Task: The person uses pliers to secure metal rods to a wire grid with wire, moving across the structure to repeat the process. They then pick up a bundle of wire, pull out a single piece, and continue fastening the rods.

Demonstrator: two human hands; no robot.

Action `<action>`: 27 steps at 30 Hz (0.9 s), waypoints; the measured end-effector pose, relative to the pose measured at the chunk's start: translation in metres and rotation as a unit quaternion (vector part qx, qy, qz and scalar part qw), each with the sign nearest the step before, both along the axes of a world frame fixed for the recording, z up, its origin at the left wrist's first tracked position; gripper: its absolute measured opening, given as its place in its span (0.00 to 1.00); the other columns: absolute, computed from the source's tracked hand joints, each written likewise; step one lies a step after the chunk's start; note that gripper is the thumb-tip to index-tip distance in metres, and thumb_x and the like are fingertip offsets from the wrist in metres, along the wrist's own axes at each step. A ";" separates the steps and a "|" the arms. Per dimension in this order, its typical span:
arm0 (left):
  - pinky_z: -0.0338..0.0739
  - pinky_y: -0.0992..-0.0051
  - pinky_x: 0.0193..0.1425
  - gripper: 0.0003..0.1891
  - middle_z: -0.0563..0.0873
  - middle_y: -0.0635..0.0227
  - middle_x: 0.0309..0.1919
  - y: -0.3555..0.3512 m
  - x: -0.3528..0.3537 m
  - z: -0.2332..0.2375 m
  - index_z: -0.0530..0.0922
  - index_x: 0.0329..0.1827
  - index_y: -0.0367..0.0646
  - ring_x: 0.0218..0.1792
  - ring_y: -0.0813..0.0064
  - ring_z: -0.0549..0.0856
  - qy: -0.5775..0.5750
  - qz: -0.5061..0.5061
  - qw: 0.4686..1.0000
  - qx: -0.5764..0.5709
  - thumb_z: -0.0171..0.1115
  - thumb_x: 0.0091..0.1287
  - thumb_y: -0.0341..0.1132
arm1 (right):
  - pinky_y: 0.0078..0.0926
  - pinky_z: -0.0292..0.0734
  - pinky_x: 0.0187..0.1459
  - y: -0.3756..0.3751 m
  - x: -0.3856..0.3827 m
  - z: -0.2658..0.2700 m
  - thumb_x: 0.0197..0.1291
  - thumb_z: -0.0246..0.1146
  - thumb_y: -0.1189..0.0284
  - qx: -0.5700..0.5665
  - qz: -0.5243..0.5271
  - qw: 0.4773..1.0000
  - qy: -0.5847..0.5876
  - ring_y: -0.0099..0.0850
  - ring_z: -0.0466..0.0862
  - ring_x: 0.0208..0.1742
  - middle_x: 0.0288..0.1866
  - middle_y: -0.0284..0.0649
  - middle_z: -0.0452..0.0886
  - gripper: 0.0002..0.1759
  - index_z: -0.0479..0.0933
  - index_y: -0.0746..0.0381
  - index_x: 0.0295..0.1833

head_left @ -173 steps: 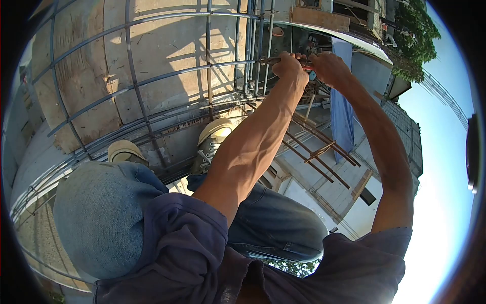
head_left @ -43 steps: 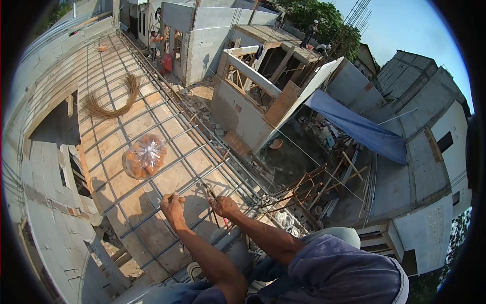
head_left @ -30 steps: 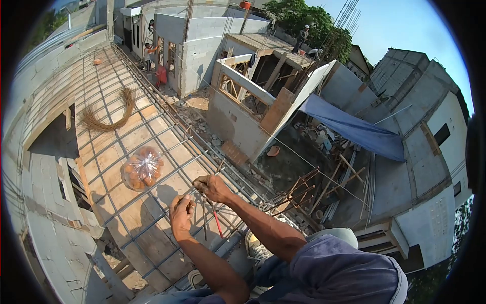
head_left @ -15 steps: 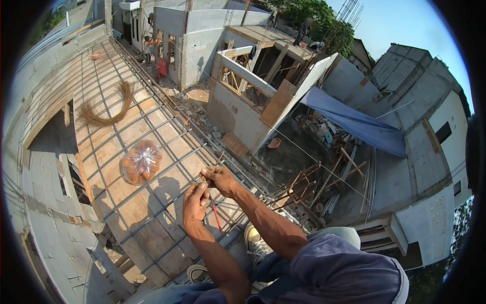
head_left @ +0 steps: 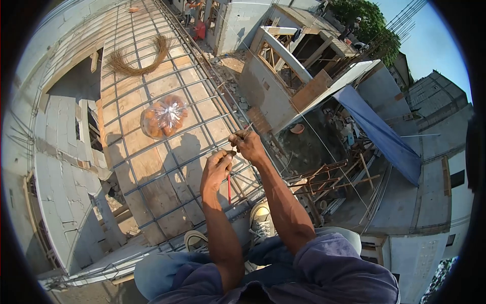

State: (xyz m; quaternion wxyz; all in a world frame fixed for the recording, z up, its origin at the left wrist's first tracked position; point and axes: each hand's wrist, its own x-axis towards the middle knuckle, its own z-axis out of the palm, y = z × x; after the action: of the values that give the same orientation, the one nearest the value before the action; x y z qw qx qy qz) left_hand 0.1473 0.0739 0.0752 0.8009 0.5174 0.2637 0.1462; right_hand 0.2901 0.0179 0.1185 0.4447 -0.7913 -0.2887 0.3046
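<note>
My left hand [head_left: 217,169] is closed, thumb and fingers pinched together, over the near right part of the rebar grid [head_left: 177,166]. A thin red rod [head_left: 229,189] sticks out downward from under its fingers. Just beyond it, my right hand [head_left: 248,146] is also closed in a pinch, its fingertips close to the left ones. What the right fingers pinch is too small to make out. Farther up the grid lie a clear knotted plastic bag [head_left: 164,116] of orange-brown round pieces and a curved bundle of thin wire [head_left: 139,70].
Plywood sheets [head_left: 136,109] lie under the bars. My shoes [head_left: 261,221] are at the slab's near edge, which drops to a rubble-strewn yard with a blue tarp [head_left: 377,134]. An opening with grey blocks [head_left: 61,121] lies left. A person [head_left: 350,28] is on the far roof.
The view has tilted and shifted, so the grid, bag and wire bundle appear higher and farther right. Both hands remain close together in a pinch, and the red rod still hangs below the left fingers.
</note>
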 end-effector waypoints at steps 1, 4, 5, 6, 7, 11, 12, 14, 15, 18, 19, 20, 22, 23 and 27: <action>0.61 0.80 0.24 0.10 0.73 0.74 0.19 0.000 -0.002 -0.001 0.78 0.38 0.36 0.20 0.85 0.67 -0.004 0.009 0.999 -0.044 0.57 0.71 0.36 | 0.33 0.76 0.31 0.004 0.002 -0.006 0.65 0.63 0.66 0.015 -0.008 1.000 -0.015 0.24 0.79 0.26 0.22 0.41 0.80 0.15 0.81 0.68 0.31; 0.54 0.86 0.19 0.09 0.72 0.78 0.20 0.002 0.005 -0.006 0.79 0.46 0.39 0.17 0.89 0.63 -0.019 0.018 0.998 -0.053 0.57 0.71 0.35 | 0.30 0.76 0.32 -0.003 0.002 -0.017 0.65 0.64 0.66 0.042 -0.050 0.998 0.017 0.24 0.79 0.27 0.24 0.38 0.81 0.14 0.82 0.67 0.33; 0.54 0.86 0.19 0.09 0.72 0.78 0.20 -0.001 0.011 -0.006 0.79 0.46 0.39 0.17 0.89 0.63 -0.033 0.009 0.998 -0.049 0.57 0.71 0.35 | 0.28 0.73 0.30 -0.003 0.004 -0.022 0.66 0.63 0.66 0.065 -0.068 0.995 0.041 0.23 0.76 0.27 0.25 0.37 0.81 0.15 0.82 0.67 0.33; 0.53 0.86 0.19 0.09 0.71 0.78 0.20 -0.004 0.012 -0.006 0.79 0.47 0.39 0.17 0.90 0.63 -0.048 0.025 0.995 -0.081 0.56 0.72 0.35 | 0.26 0.71 0.29 -0.001 0.002 -0.019 0.67 0.62 0.65 0.087 -0.081 0.990 0.071 0.22 0.74 0.26 0.26 0.36 0.81 0.16 0.82 0.67 0.33; 0.52 0.87 0.18 0.09 0.71 0.79 0.20 -0.005 0.013 -0.008 0.79 0.47 0.40 0.17 0.90 0.62 -0.058 0.043 0.991 -0.115 0.55 0.72 0.34 | 0.26 0.71 0.29 0.000 0.000 -0.018 0.67 0.62 0.64 0.084 -0.101 0.990 0.045 0.22 0.74 0.26 0.26 0.36 0.81 0.16 0.83 0.67 0.35; 0.53 0.85 0.19 0.10 0.69 0.81 0.19 -0.010 0.021 -0.011 0.80 0.50 0.42 0.18 0.90 0.61 -0.053 0.061 0.989 -0.126 0.58 0.71 0.36 | 0.27 0.70 0.28 0.000 0.003 -0.008 0.67 0.63 0.64 0.060 -0.091 0.994 -0.011 0.21 0.73 0.25 0.25 0.35 0.81 0.16 0.83 0.66 0.36; 0.53 0.85 0.19 0.10 0.69 0.81 0.19 -0.012 0.019 -0.008 0.80 0.50 0.42 0.18 0.90 0.61 -0.051 0.058 0.989 -0.126 0.58 0.71 0.36 | 0.27 0.70 0.28 -0.001 0.004 -0.008 0.67 0.63 0.64 0.060 -0.094 0.994 -0.010 0.21 0.73 0.25 0.25 0.35 0.81 0.16 0.83 0.66 0.36; 0.53 0.85 0.20 0.12 0.69 0.81 0.20 -0.015 0.014 -0.003 0.80 0.53 0.41 0.19 0.90 0.62 -0.054 0.032 0.994 -0.090 0.58 0.71 0.37 | 0.30 0.75 0.33 -0.004 0.008 -0.007 0.66 0.63 0.65 0.028 -0.104 0.993 -0.054 0.25 0.80 0.30 0.28 0.38 0.84 0.15 0.83 0.68 0.38; 0.53 0.85 0.20 0.12 0.69 0.81 0.20 -0.015 0.014 -0.004 0.80 0.53 0.41 0.19 0.90 0.62 -0.054 0.030 0.994 -0.091 0.58 0.71 0.37 | 0.31 0.75 0.33 -0.007 0.011 0.000 0.66 0.63 0.64 0.004 -0.101 0.993 -0.056 0.26 0.80 0.30 0.28 0.40 0.84 0.16 0.83 0.68 0.37; 0.54 0.86 0.21 0.14 0.70 0.80 0.21 -0.015 0.011 -0.009 0.79 0.55 0.40 0.20 0.90 0.62 -0.043 0.022 0.995 -0.088 0.57 0.71 0.36 | 0.31 0.75 0.34 -0.009 0.011 0.005 0.66 0.63 0.64 0.006 -0.104 0.994 -0.029 0.26 0.80 0.30 0.28 0.41 0.84 0.16 0.83 0.68 0.37; 0.53 0.86 0.22 0.14 0.70 0.80 0.21 -0.017 0.013 -0.011 0.79 0.55 0.39 0.20 0.90 0.62 -0.047 0.029 0.996 -0.076 0.57 0.71 0.35 | 0.31 0.75 0.33 -0.010 0.009 0.004 0.65 0.63 0.65 0.019 -0.105 0.992 -0.066 0.26 0.79 0.28 0.27 0.41 0.84 0.15 0.83 0.68 0.36; 0.53 0.86 0.22 0.14 0.70 0.80 0.22 -0.018 0.015 -0.012 0.80 0.54 0.38 0.20 0.90 0.62 -0.051 0.036 0.996 -0.064 0.57 0.71 0.35 | 0.31 0.75 0.33 -0.011 0.008 0.005 0.65 0.63 0.65 0.019 -0.106 0.992 -0.066 0.26 0.79 0.28 0.27 0.41 0.84 0.15 0.83 0.68 0.36; 0.55 0.84 0.23 0.13 0.69 0.80 0.20 -0.019 0.020 -0.010 0.81 0.54 0.38 0.21 0.89 0.64 -0.052 0.022 0.997 -0.056 0.56 0.71 0.34 | 0.32 0.74 0.32 -0.012 0.009 0.003 0.65 0.63 0.66 0.029 -0.122 0.989 -0.080 0.26 0.77 0.26 0.25 0.41 0.83 0.15 0.83 0.69 0.35; 0.54 0.84 0.22 0.13 0.67 0.82 0.20 -0.019 0.024 -0.014 0.81 0.53 0.39 0.20 0.89 0.62 -0.018 0.023 0.999 0.015 0.55 0.71 0.33 | 0.32 0.74 0.32 -0.014 0.011 0.003 0.65 0.63 0.66 0.030 -0.122 0.989 -0.080 0.26 0.77 0.26 0.25 0.41 0.83 0.15 0.83 0.69 0.35; 0.54 0.82 0.24 0.12 0.65 0.83 0.20 -0.027 0.025 0.000 0.82 0.51 0.39 0.21 0.87 0.60 0.015 0.018 0.999 0.050 0.55 0.71 0.34 | 0.30 0.73 0.30 -0.015 0.019 0.003 0.65 0.63 0.66 0.040 -0.126 0.985 -0.113 0.24 0.76 0.25 0.25 0.39 0.81 0.14 0.83 0.68 0.37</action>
State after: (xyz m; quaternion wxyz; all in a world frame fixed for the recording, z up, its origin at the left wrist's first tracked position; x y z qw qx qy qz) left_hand 0.1721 0.0473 0.0749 0.7675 0.5539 0.2773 0.1653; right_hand 0.3093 0.0034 0.1210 0.4753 -0.8322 -0.2473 0.1427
